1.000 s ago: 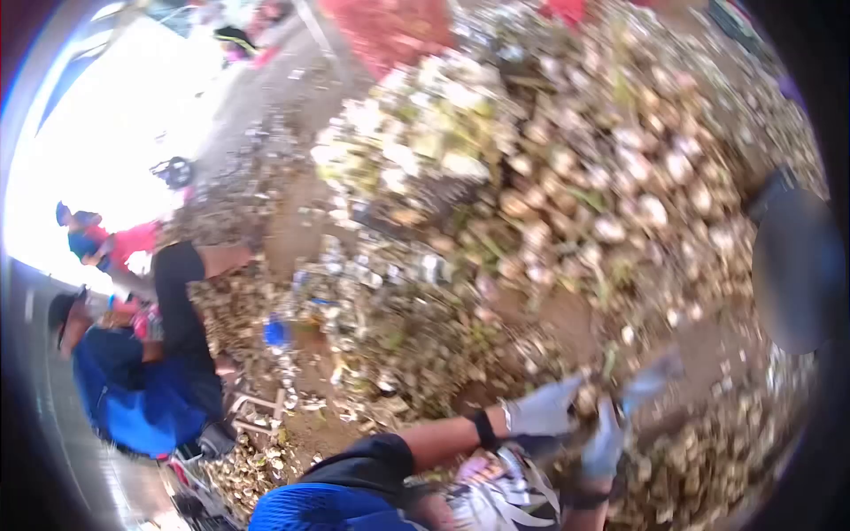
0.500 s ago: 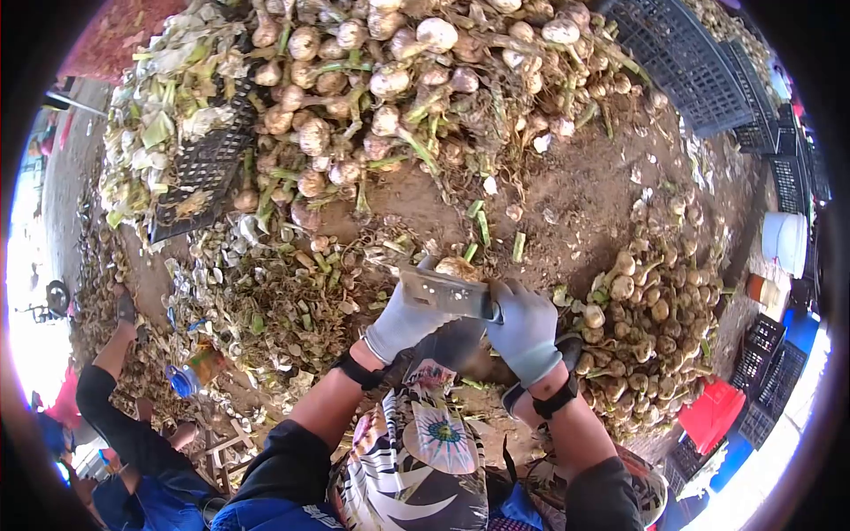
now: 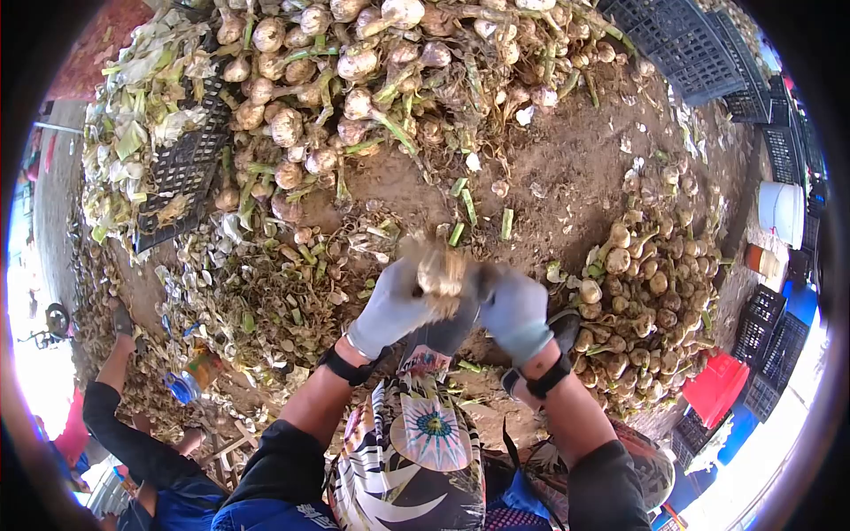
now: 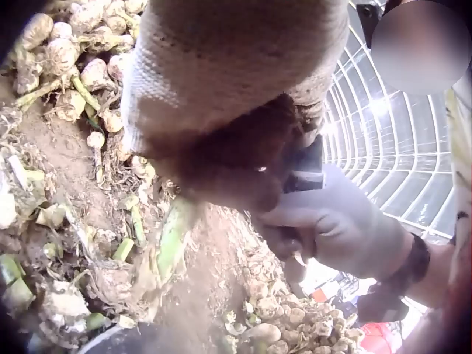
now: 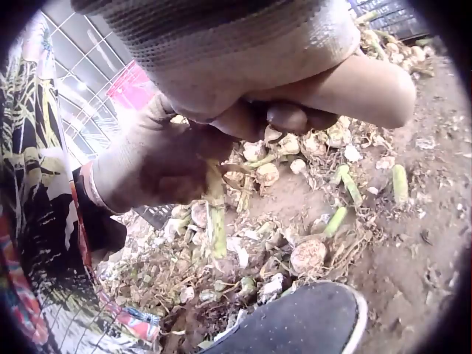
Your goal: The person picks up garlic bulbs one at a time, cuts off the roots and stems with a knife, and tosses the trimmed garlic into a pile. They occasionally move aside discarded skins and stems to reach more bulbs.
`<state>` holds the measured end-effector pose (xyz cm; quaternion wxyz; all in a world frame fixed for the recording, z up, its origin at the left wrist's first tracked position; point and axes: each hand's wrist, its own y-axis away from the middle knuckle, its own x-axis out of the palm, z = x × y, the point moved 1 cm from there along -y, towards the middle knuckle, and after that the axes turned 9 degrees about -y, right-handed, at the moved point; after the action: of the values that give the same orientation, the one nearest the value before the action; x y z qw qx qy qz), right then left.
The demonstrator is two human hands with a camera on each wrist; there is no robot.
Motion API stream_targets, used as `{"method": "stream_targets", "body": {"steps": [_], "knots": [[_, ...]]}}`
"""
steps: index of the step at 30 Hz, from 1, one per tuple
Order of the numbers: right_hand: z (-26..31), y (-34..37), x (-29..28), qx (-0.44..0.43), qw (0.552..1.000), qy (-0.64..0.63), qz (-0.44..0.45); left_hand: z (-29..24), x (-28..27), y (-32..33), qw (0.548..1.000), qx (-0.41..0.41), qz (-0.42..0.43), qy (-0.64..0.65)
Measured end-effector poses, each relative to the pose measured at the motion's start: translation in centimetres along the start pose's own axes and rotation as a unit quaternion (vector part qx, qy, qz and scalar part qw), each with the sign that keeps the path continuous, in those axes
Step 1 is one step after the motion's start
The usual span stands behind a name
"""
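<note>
My gloved left hand [image 3: 386,310] holds a garlic bulb [image 3: 440,276], blurred by motion, in front of my lap. Below that hand in the right wrist view hangs the bulb's green stalk [image 5: 217,228]. My gloved right hand [image 3: 516,314] is close beside the bulb, its fingers curled round a knife. Only a dark part of the knife [image 4: 308,173] shows between the hands in the left wrist view; its blade is hidden or blurred.
A big heap of untrimmed garlic [image 3: 354,97] lies ahead. Peelings and cut stalks [image 3: 274,301] cover the ground at left. Stalked bulbs [image 3: 651,301] are piled at right, near black crates [image 3: 677,44], a white bucket [image 3: 781,212] and a red container [image 3: 715,389]. Another person's leg [image 3: 111,372] is at left.
The head view has swung and steadied. Half a second ago the knife's broad blade lay across the bulb; now the bulb is raised into view and the blade no longer shows clearly.
</note>
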<state>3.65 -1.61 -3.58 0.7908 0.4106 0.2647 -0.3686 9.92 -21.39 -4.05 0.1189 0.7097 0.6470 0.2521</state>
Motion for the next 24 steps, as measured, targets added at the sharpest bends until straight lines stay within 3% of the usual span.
{"method": "stream_targets", "body": {"steps": [1, 2, 5, 7, 9, 10, 11, 12, 13, 15, 16, 17, 19, 20, 21, 23, 24], "knots": [[-1.5, -0.9, -0.4, 0.097, 0.994, -0.008, 0.044, -0.4, 0.9, 0.6, 0.997, 0.078, 0.010, 0.026], [-2.7, -1.0, -1.1, 0.153, 0.988, -0.020, 0.024, -0.1, 0.9, 0.6, 0.998, 0.056, 0.022, -0.021], [-4.3, 0.3, 0.1, 0.096, 0.986, -0.125, -0.048, -1.6, 1.7, 0.7, 0.997, 0.070, -0.016, -0.038], [-3.8, 0.2, 0.6, 0.094, 0.963, -0.251, 0.002, -2.4, 1.7, -0.1, 0.981, 0.116, -0.015, -0.155], [-2.2, 0.0, 0.2, 0.059, 0.947, -0.316, 0.009, -2.6, 1.4, -0.3, 0.971, 0.072, -0.012, -0.229], [-0.4, -0.2, -0.9, 0.061, 0.950, -0.304, 0.038, -2.4, 1.0, -0.7, 0.916, 0.160, 0.003, -0.369], [1.1, -0.4, -1.7, 0.063, 0.952, -0.292, 0.067, -2.0, 0.7, -0.9, 0.832, 0.244, 0.019, -0.498], [2.0, -0.6, -2.2, 0.003, 0.978, -0.198, 0.059, -1.4, 0.8, -1.0, 0.774, 0.288, 0.005, -0.563], [1.1, -1.1, -1.5, 0.004, 0.978, -0.200, 0.060, -1.7, 0.6, -0.9, 0.774, 0.287, 0.006, -0.564], [-2.3, -1.9, 0.7, 0.045, 0.985, -0.075, 0.147, -3.1, -0.1, -0.3, 0.721, 0.337, -0.009, -0.605], [-3.8, -1.2, 0.9, 0.126, 0.984, -0.031, 0.125, -4.0, -0.8, 0.0, 0.710, 0.362, -0.015, -0.603], [-5.9, -0.2, 1.6, 0.163, 0.977, -0.039, 0.130, -4.6, -0.7, -0.4, 0.709, 0.362, -0.020, -0.605], [-7.8, 2.4, 3.8, 0.163, 0.953, -0.247, 0.059, -5.2, 0.5, -1.3, 0.811, 0.277, -0.091, -0.506], [-7.3, 3.8, 5.2, 0.165, 0.952, -0.250, 0.063, -5.2, 2.8, -1.6, 0.839, 0.290, -0.027, -0.461], [-5.0, 4.1, 5.6, 0.171, 0.800, -0.571, -0.063, -5.5, 5.7, -2.4, 0.858, 0.305, 0.030, -0.413], [-4.1, 4.5, 5.6, 0.163, 0.537, -0.809, -0.173, -8.2, 10.5, -2.8, 0.834, 0.461, 0.003, -0.302], [-4.9, 4.6, 5.1, 0.202, 0.619, -0.745, -0.141, -8.0, 10.2, -3.2, 0.836, 0.459, 0.001, -0.302]]}}
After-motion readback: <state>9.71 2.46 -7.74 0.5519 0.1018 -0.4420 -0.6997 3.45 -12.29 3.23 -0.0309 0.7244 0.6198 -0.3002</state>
